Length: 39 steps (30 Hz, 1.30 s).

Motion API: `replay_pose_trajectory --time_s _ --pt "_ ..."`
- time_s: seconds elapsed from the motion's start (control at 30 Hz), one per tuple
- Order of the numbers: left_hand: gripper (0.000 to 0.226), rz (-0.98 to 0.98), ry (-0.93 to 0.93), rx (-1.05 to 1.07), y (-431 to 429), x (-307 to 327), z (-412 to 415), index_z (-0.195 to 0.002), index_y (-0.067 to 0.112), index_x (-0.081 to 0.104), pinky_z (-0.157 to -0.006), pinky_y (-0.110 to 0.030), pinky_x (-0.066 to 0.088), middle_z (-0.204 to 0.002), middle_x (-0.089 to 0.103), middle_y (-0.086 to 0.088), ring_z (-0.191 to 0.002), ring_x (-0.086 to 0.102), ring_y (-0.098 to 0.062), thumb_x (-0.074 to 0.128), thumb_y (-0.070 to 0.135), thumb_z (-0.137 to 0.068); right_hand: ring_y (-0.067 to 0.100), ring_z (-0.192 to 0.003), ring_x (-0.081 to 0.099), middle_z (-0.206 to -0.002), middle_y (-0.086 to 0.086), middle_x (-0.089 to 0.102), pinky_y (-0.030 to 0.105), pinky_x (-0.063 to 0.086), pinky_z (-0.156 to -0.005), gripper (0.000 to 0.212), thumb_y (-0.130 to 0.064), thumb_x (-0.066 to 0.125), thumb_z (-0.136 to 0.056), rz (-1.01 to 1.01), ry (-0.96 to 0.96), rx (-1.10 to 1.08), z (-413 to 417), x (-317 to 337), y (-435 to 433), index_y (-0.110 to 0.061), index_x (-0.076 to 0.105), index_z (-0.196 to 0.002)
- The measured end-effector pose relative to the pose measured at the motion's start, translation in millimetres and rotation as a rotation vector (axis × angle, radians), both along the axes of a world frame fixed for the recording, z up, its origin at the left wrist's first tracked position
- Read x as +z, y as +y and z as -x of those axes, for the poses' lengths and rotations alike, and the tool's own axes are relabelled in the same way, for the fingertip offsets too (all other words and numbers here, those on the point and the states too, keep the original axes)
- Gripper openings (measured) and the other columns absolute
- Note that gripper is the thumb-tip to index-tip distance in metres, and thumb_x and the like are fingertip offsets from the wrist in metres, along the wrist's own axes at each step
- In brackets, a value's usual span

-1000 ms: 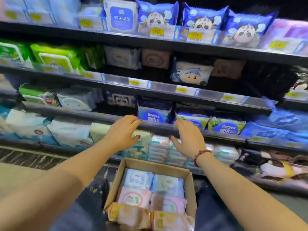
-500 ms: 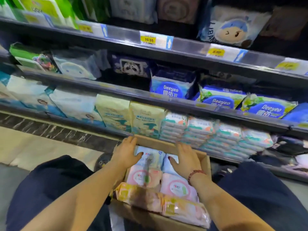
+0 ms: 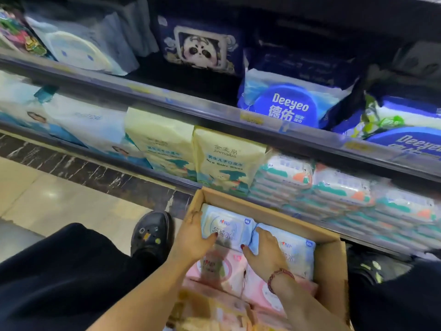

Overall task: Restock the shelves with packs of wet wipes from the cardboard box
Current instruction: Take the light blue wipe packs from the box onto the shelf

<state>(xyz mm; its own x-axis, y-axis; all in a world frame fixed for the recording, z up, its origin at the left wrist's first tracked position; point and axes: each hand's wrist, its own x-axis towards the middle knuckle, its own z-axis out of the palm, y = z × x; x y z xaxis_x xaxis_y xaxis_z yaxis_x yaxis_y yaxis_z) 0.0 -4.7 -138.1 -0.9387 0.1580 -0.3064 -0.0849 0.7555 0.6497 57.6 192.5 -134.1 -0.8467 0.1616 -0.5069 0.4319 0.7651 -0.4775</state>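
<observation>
Two blue packs of wet wipes lie side by side at the far end of the cardboard box, which stands open on the floor between the person's legs, just in front of the bottom shelf. The left hand holds the left blue pack: its fingers reach down between the pack's left end and the box wall, and the thumb presses on top. The right hand lies over the left end of the right blue pack, fingers bent at the seam between the two packs and thumb at the near edge. Whether it is gripping a pack cannot be told. A red bead bracelet sits on that wrist.

Nearer the person, pink packs fill the middle of the box, and blurred yellowish packs lie at the near end.

On the bottom shelf, cream baby-wipe packs stand upright just behind the box, with low stacks of white, teal and orange packs to their right. On the shelf above sit a blue Deeyeo pack and a dark panda pack. A black shoe rests on the floor just left of the box.
</observation>
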Motion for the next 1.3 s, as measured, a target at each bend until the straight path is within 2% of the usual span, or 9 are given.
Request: replay_pose_trajectory --time_s 0.27,0.4,0.53,0.73,0.93,1.03,1.17,1.23,1.3 --pt "0.093 -0.069 -0.262 0.243 21 -68 18 -0.131 0.004 0.043 -0.097 -0.036 0.047 -0.131 0.052 -0.01 -0.12 0.054 -0.022 0.068 0.056 -0.059 0.023 -0.14 0.032 -0.151 0.008 0.033 0.029 0.027 -0.111 0.072 -0.034 0.064 -0.09 0.175 -0.069 -0.179 30 -57 -15 -0.009 0.029 -0.148" --pt "0.1 0.004 -0.242 0.294 36 -73 17 -0.149 0.009 0.018 -0.112 -0.036 0.031 -0.15 0.029 -0.011 -0.138 0.033 -0.027 0.073 0.034 -0.069 0.029 -0.129 0.043 -0.136 0.014 0.045 0.035 0.037 -0.105 0.065 -0.026 0.072 -0.083 0.205 -0.018 -0.368 42 -76 -19 -0.003 0.043 -0.136" --pt "0.107 -0.022 -0.234 0.38 53 -72 18 -0.15 0.005 0.013 -0.113 -0.032 0.027 -0.152 0.026 -0.012 -0.141 0.027 -0.027 0.078 0.039 -0.071 0.032 -0.11 0.056 -0.125 0.018 0.053 0.036 0.048 -0.09 0.069 -0.039 0.074 -0.074 0.186 -0.071 -0.5 43 -91 -16 0.001 0.051 -0.125" --pt "0.11 -0.033 -0.328 0.422 44 -80 30 -0.149 0.01 0.023 -0.104 -0.026 0.035 -0.146 0.043 -0.006 -0.135 0.04 -0.021 0.084 0.044 -0.064 0.023 -0.136 0.04 -0.151 0.004 0.039 0.032 0.036 -0.107 0.091 -0.036 0.076 -0.078 0.387 -0.155 -0.579 38 -107 -17 -0.01 0.026 -0.15" --pt "0.102 -0.195 -0.37 0.375 29 -80 29 -0.149 0.013 0.024 -0.099 -0.017 0.03 -0.149 0.039 0.0 -0.138 0.036 -0.017 0.084 0.031 -0.069 0.02 -0.132 0.044 -0.145 -0.003 0.04 0.043 0.039 -0.109 0.123 -0.05 0.086 -0.046 0.621 -0.129 -0.794 47 -107 -25 -0.015 0.03 -0.15" --pt "0.094 -0.27 -0.347 0.399 27 -80 28 -0.146 0.014 0.032 -0.091 -0.011 0.031 -0.141 0.048 0.002 -0.134 0.042 -0.016 0.084 0.026 -0.069 0.025 -0.128 0.051 -0.143 0.004 0.049 0.036 0.046 -0.096 0.13 -0.065 0.088 -0.02 0.686 -0.104 -0.87 51 -110 -26 -0.014 0.048 -0.133" --pt "0.088 -0.305 -0.329 0.42 26 -81 28 -0.141 0.017 0.043 -0.088 -0.017 0.039 -0.13 0.058 0.007 -0.122 0.053 -0.014 0.086 0.029 -0.066 0.019 -0.121 0.055 -0.136 0.005 0.054 0.037 0.047 -0.098 0.089 -0.035 0.088 -0.057 0.722 -0.059 -0.874 40 -106 -28 -0.009 0.052 -0.134" --pt "0.088 -0.318 -0.325 0.429 26 -84 27 -0.14 0.018 0.045 -0.093 -0.022 0.042 -0.13 0.059 0.006 -0.122 0.054 -0.014 0.087 0.032 -0.064 0.016 -0.098 0.06 -0.116 0.006 0.062 0.031 0.05 -0.082 0.05 -0.019 0.083 -0.07 0.752 -0.011 -0.85 36 -106 -23 -0.004 0.063 -0.113" --pt "0.087 -0.328 -0.325 0.425 25 -85 27 -0.14 0.017 0.046 -0.095 -0.023 0.042 -0.132 0.058 0.006 -0.123 0.053 -0.015 0.087 0.031 -0.064 0.015 -0.08 0.052 -0.09 0.006 0.059 0.031 0.045 -0.07 0.046 -0.024 0.084 -0.067 0.752 0.014 -0.825 35 -110 -20 0.005 0.061 -0.096"
